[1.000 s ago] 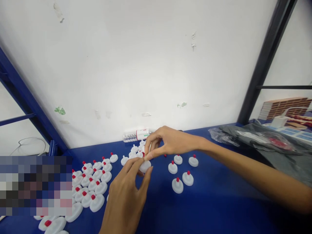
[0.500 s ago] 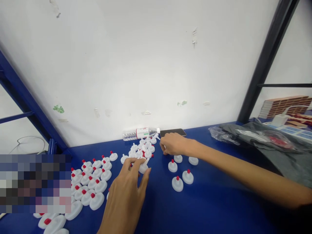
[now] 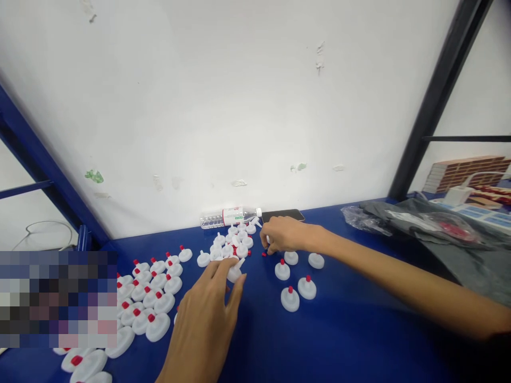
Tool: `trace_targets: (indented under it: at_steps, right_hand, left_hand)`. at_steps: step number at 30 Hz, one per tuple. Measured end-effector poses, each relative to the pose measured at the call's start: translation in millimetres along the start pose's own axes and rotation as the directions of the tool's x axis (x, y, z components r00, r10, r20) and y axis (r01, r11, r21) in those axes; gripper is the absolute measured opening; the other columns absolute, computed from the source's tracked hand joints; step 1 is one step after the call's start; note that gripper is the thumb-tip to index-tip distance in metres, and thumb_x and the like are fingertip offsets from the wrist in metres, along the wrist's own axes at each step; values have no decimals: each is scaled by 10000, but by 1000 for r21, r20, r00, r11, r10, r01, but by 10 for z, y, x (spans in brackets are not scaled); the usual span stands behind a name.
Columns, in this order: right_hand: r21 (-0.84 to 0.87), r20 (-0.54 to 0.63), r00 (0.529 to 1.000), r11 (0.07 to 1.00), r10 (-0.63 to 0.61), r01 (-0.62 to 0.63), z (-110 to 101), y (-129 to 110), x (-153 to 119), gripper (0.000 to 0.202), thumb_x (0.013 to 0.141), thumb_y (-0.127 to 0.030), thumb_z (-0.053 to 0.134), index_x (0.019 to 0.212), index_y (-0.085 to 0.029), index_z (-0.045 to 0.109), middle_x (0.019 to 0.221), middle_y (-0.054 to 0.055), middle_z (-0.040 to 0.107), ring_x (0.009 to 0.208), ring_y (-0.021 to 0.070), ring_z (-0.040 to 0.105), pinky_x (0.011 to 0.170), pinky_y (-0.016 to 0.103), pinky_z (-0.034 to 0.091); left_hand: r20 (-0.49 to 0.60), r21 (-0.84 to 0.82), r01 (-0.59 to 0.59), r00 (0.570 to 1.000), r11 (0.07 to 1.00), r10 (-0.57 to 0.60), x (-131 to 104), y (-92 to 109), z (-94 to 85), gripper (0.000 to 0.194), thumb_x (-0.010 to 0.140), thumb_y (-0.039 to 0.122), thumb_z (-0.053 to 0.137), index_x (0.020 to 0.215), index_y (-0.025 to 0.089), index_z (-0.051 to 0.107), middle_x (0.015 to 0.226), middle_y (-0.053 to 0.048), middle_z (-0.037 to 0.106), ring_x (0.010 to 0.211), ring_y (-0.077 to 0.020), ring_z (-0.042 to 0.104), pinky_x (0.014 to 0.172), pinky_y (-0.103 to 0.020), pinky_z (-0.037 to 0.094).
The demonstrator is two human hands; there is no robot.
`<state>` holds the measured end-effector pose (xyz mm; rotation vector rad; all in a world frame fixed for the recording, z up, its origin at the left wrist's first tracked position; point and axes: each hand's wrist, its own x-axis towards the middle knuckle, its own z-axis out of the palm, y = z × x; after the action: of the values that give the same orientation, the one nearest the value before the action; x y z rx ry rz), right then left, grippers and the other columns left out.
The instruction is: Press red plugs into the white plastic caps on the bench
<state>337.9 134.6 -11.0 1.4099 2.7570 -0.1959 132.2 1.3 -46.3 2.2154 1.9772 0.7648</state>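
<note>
Left hand (image 3: 207, 319) pinched a white nozzle cap (image 3: 235, 273) at frame centre. Right hand (image 3: 284, 235), fingers curled, touched a loose red tip (image 3: 264, 254) beside the uncapped pile (image 3: 235, 242); capped pieces (image 3: 151, 295) lay lower left.

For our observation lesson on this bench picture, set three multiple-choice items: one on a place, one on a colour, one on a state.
1. Where does the water bottle lie?
A. against the wall
B. among the capped pieces at left
C. on the grey bag

2. What colour are the small tips on the white caps?
A. green
B. red
C. black

3. What does the left hand hold?
A. nothing
B. the phone
C. a white cap

Answers: 1 A, it lies on its side at the wall's foot. 2 B, each finished cap bears a red tip. 3 C, its fingertips pinch one white cap.
</note>
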Motion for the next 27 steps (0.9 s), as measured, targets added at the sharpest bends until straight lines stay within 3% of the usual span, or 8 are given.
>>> trace_targets:
  at_steps: [4, 9, 15, 18, 21, 24, 27]
  right_hand:
    - [74, 23, 999, 997, -25, 23, -13, -56, -7, 176, 856, -379, 776, 909, -211, 777, 833, 44, 766, 751, 212, 694, 587, 264, 369]
    - [221, 75, 986, 966, -152, 132, 32, -118, 7, 26, 825, -171, 756, 845, -187, 764, 830, 11, 780, 762, 169, 704, 594, 230, 404]
    - [362, 13, 964, 900, -266, 244, 49, -85, 25, 105, 808, -67, 697, 758, -153, 729, 794, 26, 764, 742, 166, 694, 620, 237, 429]
    - [479, 6, 947, 833, -320, 278, -60, -84, -2, 54, 878, -153, 693, 919, -157, 729, 880, 37, 779, 801, 165, 722, 661, 227, 495]
    - [643, -5, 917, 701, -399, 309, -170, -103, -44, 227, 901, -307, 733, 1082, -179, 686, 958, 48, 787, 893, 176, 742, 724, 237, 544]
    - [788, -19, 885, 539, -464, 299, -207, -133, -75, 356, 838, -374, 812, 1108, -189, 672, 955, 60, 788, 906, 194, 747, 748, 258, 555]
    - [821, -15, 878, 496, -478, 284, -191, -168, -79, 321, 837, -336, 817, 1089, -192, 678, 927, 53, 786, 886, 189, 748, 767, 271, 555]
  left_hand:
    - [22, 3, 3, 1000, 1000, -3, 0, 20, -21, 320, 1004, 359, 467, 1274, 275, 616, 1187, -60, 705, 980, -279, 720, 832, -440, 541]
    - [44, 18, 12, 999, 1000, -12, 9, 30, -35, 316, 1004, 358, 473, 1270, 277, 623, 1181, -60, 706, 939, -274, 722, 822, -434, 532]
    - [71, 36, 28, 997, 999, -31, 9, 37, -36, 317, 1005, 331, 491, 1296, 282, 607, 1198, -57, 700, 971, -268, 718, 821, -415, 522]
    - [74, 58, 41, 996, 997, -45, 19, 51, -52, 387, 1001, 318, 512, 1386, 316, 552, 1185, -56, 710, 938, -262, 721, 797, -395, 514]
    - [59, 102, 67, 996, 993, -73, 17, 57, -77, 456, 996, 314, 525, 1450, 333, 499, 1182, -63, 719, 947, -270, 725, 742, -367, 499]
    - [25, 155, 93, 995, 984, -98, 5, 57, -98, 460, 992, 295, 524, 1449, 338, 501, 1159, -58, 726, 901, -268, 734, 693, -352, 477]
    - [13, 157, 69, 997, 985, -72, -2, 60, -108, 419, 990, 281, 521, 1404, 344, 539, 1133, -39, 731, 872, -253, 738, 671, -337, 466]
